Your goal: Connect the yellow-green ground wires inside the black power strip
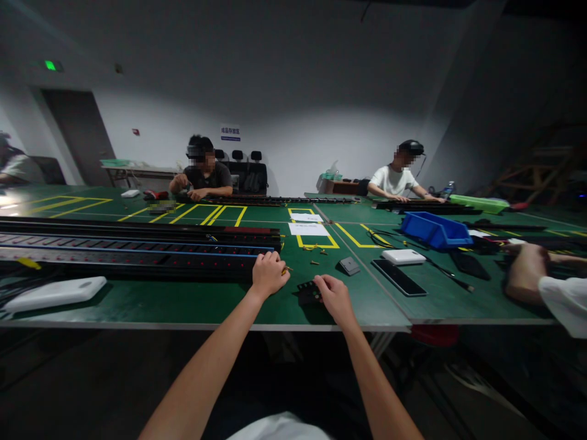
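My left hand (269,273) is closed beside the near end of a long black rail (206,264). A small brass-coloured screw-like piece (287,269) pokes out at its fingertips. Between thumb and fingers my right hand (334,296) pinches a small black plate (306,291) with light spots or holes along it, just above the table near its front edge. Several more brass-coloured pieces (314,263) lie loose on the green tabletop beyond my hands. To the right of them rests a small grey block (349,266).
A phone (398,277), a white power bank (403,256) and a blue bin (435,230) stand to the right. Another white power bank (57,293) lies at left. Paper sheets (308,229) lie ahead. A neighbour's arm (527,272) reaches in from the right; two people sit opposite.
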### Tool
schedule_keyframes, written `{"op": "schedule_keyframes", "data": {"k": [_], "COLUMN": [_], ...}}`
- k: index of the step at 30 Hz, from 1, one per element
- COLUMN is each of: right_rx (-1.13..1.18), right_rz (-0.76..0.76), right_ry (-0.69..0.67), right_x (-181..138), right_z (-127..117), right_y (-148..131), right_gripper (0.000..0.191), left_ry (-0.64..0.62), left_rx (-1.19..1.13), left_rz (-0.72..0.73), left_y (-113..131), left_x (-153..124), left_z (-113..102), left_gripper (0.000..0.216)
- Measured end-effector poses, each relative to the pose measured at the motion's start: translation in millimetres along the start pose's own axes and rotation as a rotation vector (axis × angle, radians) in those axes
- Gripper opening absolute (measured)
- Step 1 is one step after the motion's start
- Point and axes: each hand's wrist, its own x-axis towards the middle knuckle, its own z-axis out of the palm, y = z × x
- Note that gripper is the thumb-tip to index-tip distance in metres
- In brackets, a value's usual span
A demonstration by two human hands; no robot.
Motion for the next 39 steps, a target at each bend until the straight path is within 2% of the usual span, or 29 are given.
{"op": "schedule_keyframes", "data": {"k": [39], "right_rx": [-0.011], "right_rz": [-0.025], "right_ry": [0.012], "right_x": [0.0], "right_z": [1.5], "right_y": [0.5], "right_gripper": [0.045], "left_ry": [-0.002], "left_rx": [0.001], "left_rz": [-0.010], "left_y": [0.7], "left_x": [0.3], "left_z": [-0.9], "left_gripper": [0.020]}}
